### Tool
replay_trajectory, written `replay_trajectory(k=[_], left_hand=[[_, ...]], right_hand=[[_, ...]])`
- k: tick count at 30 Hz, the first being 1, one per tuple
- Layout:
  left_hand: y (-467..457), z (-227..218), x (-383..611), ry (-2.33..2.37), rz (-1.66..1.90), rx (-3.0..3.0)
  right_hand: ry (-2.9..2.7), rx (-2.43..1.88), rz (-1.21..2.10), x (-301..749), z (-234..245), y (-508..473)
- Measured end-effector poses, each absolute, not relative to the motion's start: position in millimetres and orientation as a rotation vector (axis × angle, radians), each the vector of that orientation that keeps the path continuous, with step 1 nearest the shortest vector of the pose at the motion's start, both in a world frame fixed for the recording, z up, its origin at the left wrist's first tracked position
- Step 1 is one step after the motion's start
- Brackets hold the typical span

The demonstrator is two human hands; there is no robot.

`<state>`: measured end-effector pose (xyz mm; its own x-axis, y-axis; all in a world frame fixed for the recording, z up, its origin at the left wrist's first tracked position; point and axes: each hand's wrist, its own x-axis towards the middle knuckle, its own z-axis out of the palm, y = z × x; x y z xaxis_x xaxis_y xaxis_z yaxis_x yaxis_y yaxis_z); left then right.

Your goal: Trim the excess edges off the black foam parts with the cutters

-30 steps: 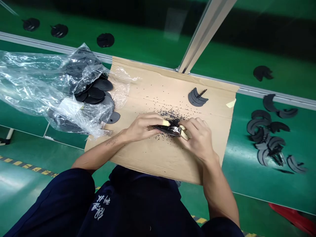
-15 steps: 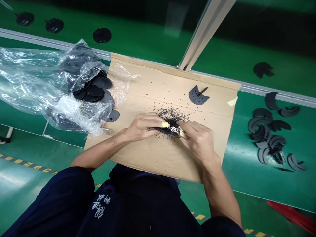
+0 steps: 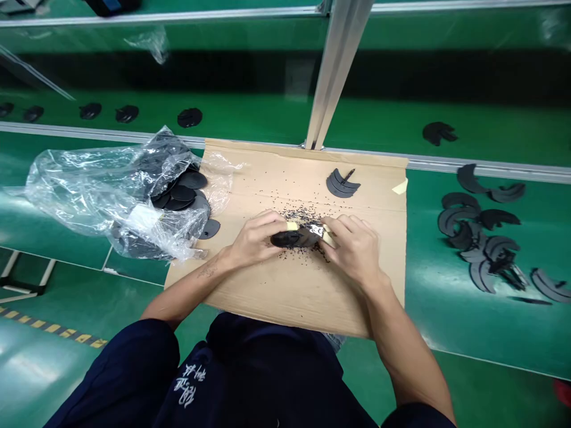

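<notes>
My left hand [image 3: 256, 238] is closed on a flat black plastic disc [image 3: 289, 239], held just above a sheet of brown cardboard [image 3: 285, 285]. A pale finger cot covers one fingertip. My right hand [image 3: 354, 249] is closed on a small metal tool [image 3: 317, 230] whose tip meets the disc's edge. Black shavings [image 3: 303, 213] are scattered on the cardboard just beyond my hands. Two or three crescent-shaped black parts [image 3: 341, 183] are stacked farther back on the cardboard.
A clear plastic bag [image 3: 111, 190] full of black discs lies at the left, with one disc [image 3: 209, 228] spilled at its mouth. Several crescent parts [image 3: 484, 235] lie on the green table at the right. A metal post [image 3: 332, 71] rises behind the cardboard. More black discs [image 3: 190, 117] sit on the far belt.
The camera tilted up, so more of the far belt shows. The disc in my left hand has turned and shows more of its face. Both hands stay over the cardboard.
</notes>
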<state>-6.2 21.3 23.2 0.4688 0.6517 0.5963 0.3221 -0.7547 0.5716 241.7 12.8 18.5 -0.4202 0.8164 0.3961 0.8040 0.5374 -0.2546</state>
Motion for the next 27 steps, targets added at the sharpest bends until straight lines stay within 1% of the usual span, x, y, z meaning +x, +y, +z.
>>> replay_trajectory(k=[4, 10, 12, 14, 19, 21, 23, 27], left_hand=[[19.7, 30.3, -6.5, 0.861, 1.151, 2.375], [33.8, 49.1, -9.8, 0.808, 0.941, 2.535], [60.5, 58.5, -20.0, 0.786, 0.808, 2.636], [101.3, 68.4, -34.0, 0.859, 0.631, 2.736], [212.9, 79.6, -60.6, 1.41, 0.245, 2.905], [239.2, 76.2, -65.7, 1.57, 0.008, 2.929], [252.6, 71.3, -70.9, 1.593, -0.23, 2.946], [259.2, 67.1, -82.9, 1.493, -0.39, 2.968]], right_hand=[[-2.289, -1.319, 0.037, 245.9, 17.0, 12.8], [-2.28, -1.351, 0.03, 244.8, 14.0, 12.5], [-2.27, -1.369, 0.055, 245.2, 12.0, 12.9], [-2.268, -1.396, 0.095, 246.2, 9.9, 13.3], [-2.239, -1.487, 0.221, 247.9, 9.1, 10.5], [-2.246, -1.518, 0.27, 248.1, 11.0, 8.2], [-2.261, -1.55, 0.309, 248.4, 12.9, 6.4], [-2.268, -1.578, 0.349, 249.8, 13.7, 4.2]])
